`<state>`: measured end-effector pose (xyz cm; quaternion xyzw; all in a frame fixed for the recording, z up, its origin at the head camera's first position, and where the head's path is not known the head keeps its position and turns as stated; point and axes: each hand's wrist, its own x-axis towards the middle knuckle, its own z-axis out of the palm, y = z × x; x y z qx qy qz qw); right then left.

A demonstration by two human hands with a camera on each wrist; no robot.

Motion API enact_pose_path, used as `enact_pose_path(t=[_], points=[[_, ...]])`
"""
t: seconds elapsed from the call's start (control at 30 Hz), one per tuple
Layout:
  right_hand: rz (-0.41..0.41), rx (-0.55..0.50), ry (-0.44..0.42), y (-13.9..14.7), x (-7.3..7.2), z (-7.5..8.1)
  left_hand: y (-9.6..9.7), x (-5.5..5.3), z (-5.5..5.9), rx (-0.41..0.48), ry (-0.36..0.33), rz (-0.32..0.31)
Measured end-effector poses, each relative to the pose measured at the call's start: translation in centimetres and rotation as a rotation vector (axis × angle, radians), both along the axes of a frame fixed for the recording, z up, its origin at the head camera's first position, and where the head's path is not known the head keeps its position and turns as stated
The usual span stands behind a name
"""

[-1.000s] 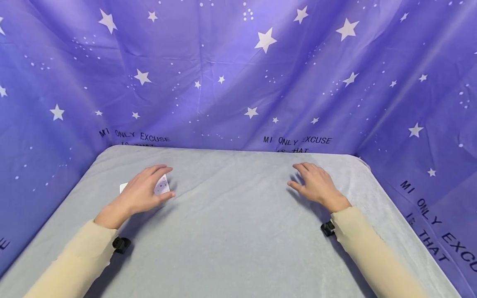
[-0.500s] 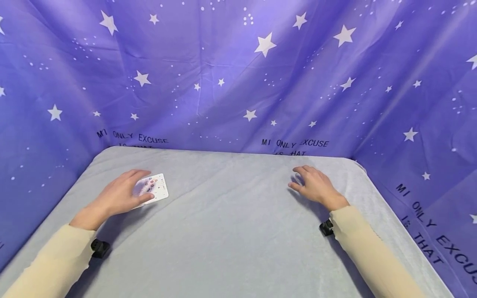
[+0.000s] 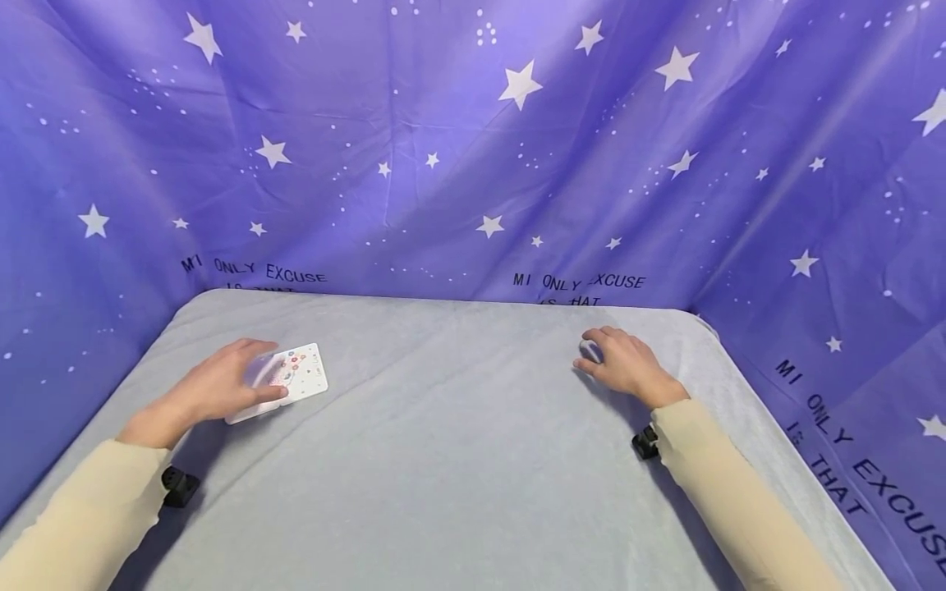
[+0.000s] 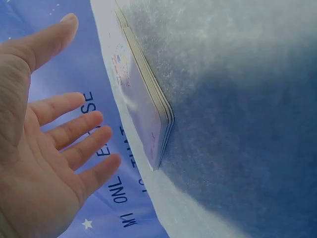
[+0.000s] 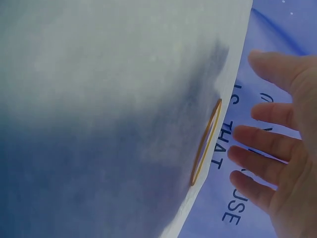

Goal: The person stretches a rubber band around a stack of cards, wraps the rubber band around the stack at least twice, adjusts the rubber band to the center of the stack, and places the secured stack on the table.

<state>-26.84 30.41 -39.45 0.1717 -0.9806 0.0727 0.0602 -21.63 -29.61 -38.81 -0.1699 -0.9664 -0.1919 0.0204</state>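
Note:
A thin stack of white cards [image 3: 309,373] with rounded corners and small coloured flower prints lies on the grey cloth, left of centre. My left hand [image 3: 222,384] hovers over its near left part and hides some of it, fingers and thumb spread. Layered edges of the cards [image 4: 153,94] show beyond the fingers in the left wrist view. My right hand [image 3: 626,365], fingers loosely bent and holding nothing, is over the right side. Past its fingertips, a thin brown-gold loop [image 5: 200,146] lies on the cloth in the right wrist view, mostly hidden in the head view.
Grey cloth [image 3: 443,460] covers the table. A purple curtain [image 3: 443,98] with white stars and black lettering stands along its back and sides. A small black device [image 3: 180,487] sits at the left wrist, another black device [image 3: 645,443] at the right.
My left hand has moved left and a little toward me, uncovering more of the card stack. The right hand has barely moved; the head view has shifted slightly.

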Motion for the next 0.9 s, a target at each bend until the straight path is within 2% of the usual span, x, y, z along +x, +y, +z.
enact_pose_path(t=[0.3,0.63,0.9], points=[[0.004,-0.006,-0.031,0.8,0.0,-0.1,-0.2,-0.7,0.0,0.01,-0.051,-0.016],[0.031,-0.051,-0.067,1.8,-0.4,-0.5,-0.1,-1.1,-0.4,0.008,-0.067,-0.043],[0.041,-0.061,-0.071,2.2,-0.7,-0.6,-0.2,-1.5,-0.5,-0.003,-0.081,-0.033]])
